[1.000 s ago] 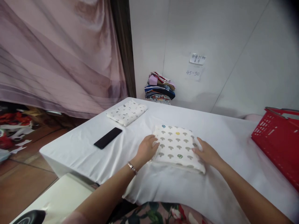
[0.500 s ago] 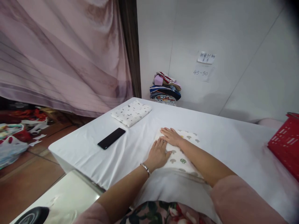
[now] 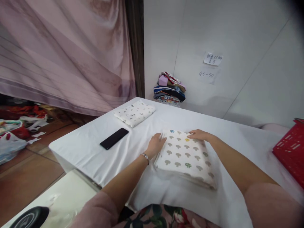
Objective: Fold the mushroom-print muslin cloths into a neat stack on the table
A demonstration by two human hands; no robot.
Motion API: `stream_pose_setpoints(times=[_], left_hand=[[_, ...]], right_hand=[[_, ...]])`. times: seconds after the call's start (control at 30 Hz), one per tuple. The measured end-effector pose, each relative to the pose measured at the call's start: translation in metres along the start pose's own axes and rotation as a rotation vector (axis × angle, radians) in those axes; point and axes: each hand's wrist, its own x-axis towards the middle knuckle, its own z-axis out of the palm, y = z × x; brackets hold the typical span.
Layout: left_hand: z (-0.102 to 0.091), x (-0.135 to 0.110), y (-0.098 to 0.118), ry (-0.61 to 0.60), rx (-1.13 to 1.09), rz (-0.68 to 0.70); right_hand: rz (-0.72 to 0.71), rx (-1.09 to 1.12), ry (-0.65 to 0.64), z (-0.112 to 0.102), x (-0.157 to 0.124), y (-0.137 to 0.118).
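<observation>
A folded white cloth point(image 3: 181, 155) printed with grey mushrooms, and a few blue, yellow and green ones, lies in front of me on the table. My left hand point(image 3: 155, 145) grips its left edge, thumb on top and the other fingers along the side. At the far right corner my right hand point(image 3: 199, 135) has hold of the cloth, thumb on its upper face; part of its fingers is hidden. Several layers show along the near fold. A silver bracelet point(image 3: 145, 157) is on the left wrist.
A black phone point(image 3: 114, 138) and another folded, small-patterned white cloth point(image 3: 135, 113) lie left on the white-covered table point(image 3: 80, 148). Folded fabrics point(image 3: 169, 88) are stacked behind the far edge. A red basket point(image 3: 291, 152) is at right, a white surface point(image 3: 68, 190) at lower left.
My hands were flat and close together on top of the cloth. They have spread apart to its left edge and far right corner, uncovering the mushroom print.
</observation>
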Motion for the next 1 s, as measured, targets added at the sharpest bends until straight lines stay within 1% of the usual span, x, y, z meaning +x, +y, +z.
stream_pose_setpoints(times=[0.1,0.17,0.23,0.3,0.37,0.43,0.5,0.57,0.6,0.7,0.73,0.77,0.8,0.83,0.87,0.93,0.97,1.0], left_hand=[[-0.001,0.029,0.002,-0.124,-0.014,-0.106],[0.001,0.045,0.003,-0.197,-0.032,-0.142],[0.003,0.058,0.003,-0.247,-0.062,-0.169],[0.003,0.068,0.001,-0.27,-0.092,-0.167],[0.002,0.075,-0.001,-0.288,-0.141,-0.123],[-0.003,0.08,-0.003,-0.323,-0.205,-0.05],[-0.01,0.084,-0.001,-0.353,-0.243,0.039],[-0.017,0.086,0.003,-0.379,-0.255,0.109],[-0.021,0.086,0.006,-0.411,-0.275,0.126],[-0.037,0.085,0.019,-0.591,-0.417,0.134],[-0.044,0.086,0.025,-0.63,-0.471,0.146],[-0.054,0.087,0.032,-0.633,-0.515,0.168],[-0.065,0.089,0.04,-0.598,-0.537,0.207],[-0.078,0.091,0.05,-0.517,-0.547,0.245],[-0.092,0.093,0.061,-0.413,-0.538,0.288],[-0.119,0.094,0.083,-0.145,-0.481,0.423],[-0.131,0.092,0.093,-0.025,-0.421,0.501],[-0.14,0.088,0.099,0.068,-0.351,0.569]], right_hand=[[0.056,0.088,-0.188,-0.008,0.009,-0.002],[0.101,0.11,-0.279,-0.01,0.016,-0.01],[0.178,0.137,-0.356,-0.012,0.019,-0.019],[0.228,0.178,-0.44,-0.016,0.018,-0.027],[0.2,0.207,-0.486,-0.022,0.01,-0.036],[0.128,0.2,-0.484,-0.03,-0.003,-0.045],[0.059,0.135,-0.464,-0.041,-0.02,-0.057],[-0.005,0.048,-0.422,-0.051,-0.038,-0.071],[-0.031,0.017,-0.397,-0.057,-0.047,-0.078],[-0.12,-0.084,-0.291,-0.074,-0.069,-0.097],[-0.158,-0.136,-0.237,-0.082,-0.075,-0.103],[-0.196,-0.194,-0.172,-0.09,-0.08,-0.107],[-0.23,-0.252,-0.095,-0.099,-0.085,-0.112],[-0.258,-0.305,-0.008,-0.11,-0.09,-0.116],[-0.282,-0.347,0.083,-0.12,-0.095,-0.119],[-0.319,-0.401,0.258,-0.138,-0.107,-0.125],[-0.343,-0.424,0.322,-0.143,-0.113,-0.127],[-0.368,-0.451,0.375,-0.143,-0.118,-0.128]])
